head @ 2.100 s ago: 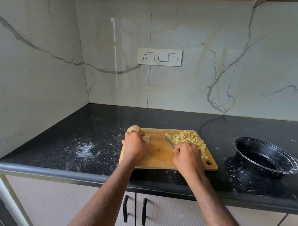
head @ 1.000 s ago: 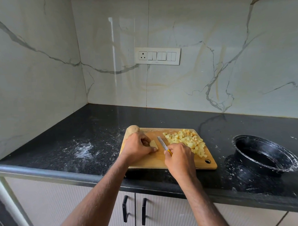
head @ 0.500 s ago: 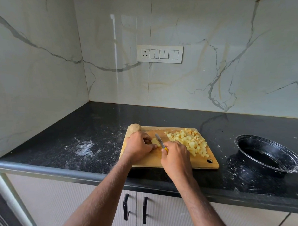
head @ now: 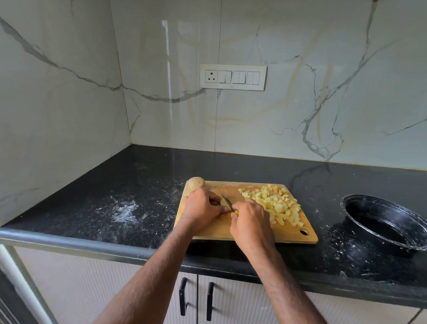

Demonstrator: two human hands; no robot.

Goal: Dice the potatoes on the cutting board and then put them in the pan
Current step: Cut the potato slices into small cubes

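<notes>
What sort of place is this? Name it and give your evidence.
Most likely a home kitchen: a dark stone countertop under marble-look wall tiles, a wooden cutting board with diced potato, and cabinet doors below.

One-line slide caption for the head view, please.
Left hand steadies a potato piece while right hand slices with knife; diced potato piled on cutting board.

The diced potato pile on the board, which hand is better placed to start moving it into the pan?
Probably the right hand. It sits beside the diced potato pile, and the pan lies off the board's right end. It grips the knife, though. The left hand holds a potato piece at the far side.
</notes>
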